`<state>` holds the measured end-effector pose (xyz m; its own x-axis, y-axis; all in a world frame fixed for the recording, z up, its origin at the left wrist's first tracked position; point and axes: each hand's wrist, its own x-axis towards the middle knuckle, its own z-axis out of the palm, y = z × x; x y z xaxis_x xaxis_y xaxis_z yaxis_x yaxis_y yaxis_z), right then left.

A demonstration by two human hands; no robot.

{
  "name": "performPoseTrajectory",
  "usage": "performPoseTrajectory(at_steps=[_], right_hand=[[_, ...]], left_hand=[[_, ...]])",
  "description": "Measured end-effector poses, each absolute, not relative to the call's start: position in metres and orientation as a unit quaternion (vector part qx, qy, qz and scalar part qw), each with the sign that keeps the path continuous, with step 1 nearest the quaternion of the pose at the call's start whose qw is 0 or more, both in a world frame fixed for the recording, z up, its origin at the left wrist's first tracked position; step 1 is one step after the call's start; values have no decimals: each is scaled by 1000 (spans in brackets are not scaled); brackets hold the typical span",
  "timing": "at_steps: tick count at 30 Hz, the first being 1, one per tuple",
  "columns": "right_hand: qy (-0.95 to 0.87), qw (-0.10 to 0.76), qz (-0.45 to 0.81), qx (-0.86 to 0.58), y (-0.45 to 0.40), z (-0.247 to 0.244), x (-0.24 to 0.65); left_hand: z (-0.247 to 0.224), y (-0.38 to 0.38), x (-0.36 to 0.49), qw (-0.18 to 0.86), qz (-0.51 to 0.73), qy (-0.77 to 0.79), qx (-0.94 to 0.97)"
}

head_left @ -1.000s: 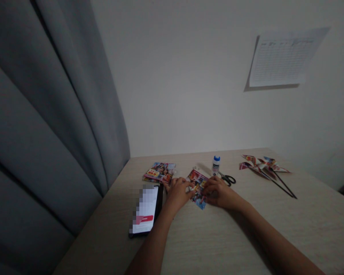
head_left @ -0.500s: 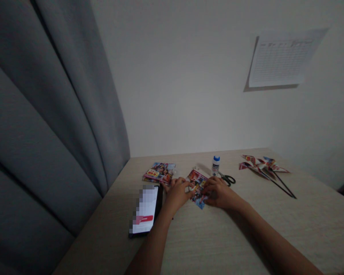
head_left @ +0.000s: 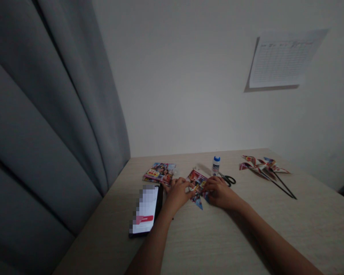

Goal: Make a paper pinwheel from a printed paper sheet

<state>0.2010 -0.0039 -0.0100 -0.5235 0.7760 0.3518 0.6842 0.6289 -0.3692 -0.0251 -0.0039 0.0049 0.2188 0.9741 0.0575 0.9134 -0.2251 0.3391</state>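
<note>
The right side of the printed paper (head_left: 196,179) disappears under my right fingers (head_left: 213,184), which curl over it; I cannot tell whether they pinch it. My left fingers (head_left: 184,184) are bent and spread, thumb apart, at its left edge. My left forearm (head_left: 157,240) covers a corner of the phone (head_left: 145,210), whose screen is partly pixelated, and the blades of the scissors (head_left: 231,180) are hard to make out beside the bottle (head_left: 216,167). The paper lies between my hands on the pale, wood-grained table (head_left: 218,244), glossy and colorful, its near end showing a pointed bluish tip. The bottle is white with a blue cap and stands upright. More printed sheets (head_left: 160,172) lie beyond the phone; at right, folded paper pinwheels (head_left: 259,165) rest with thin dark sticks (head_left: 285,186).
</note>
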Motion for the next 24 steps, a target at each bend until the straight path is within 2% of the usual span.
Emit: performPoseTrajectory(at_steps=[15,24], right_hand=[[-856,267,114,-428,0,-12,201],[-812,311,144,-472,10,-27,198]], left_hand=[[7,-5,-25,130,132,612,769],[-4,1,-22,125,189,615,755]])
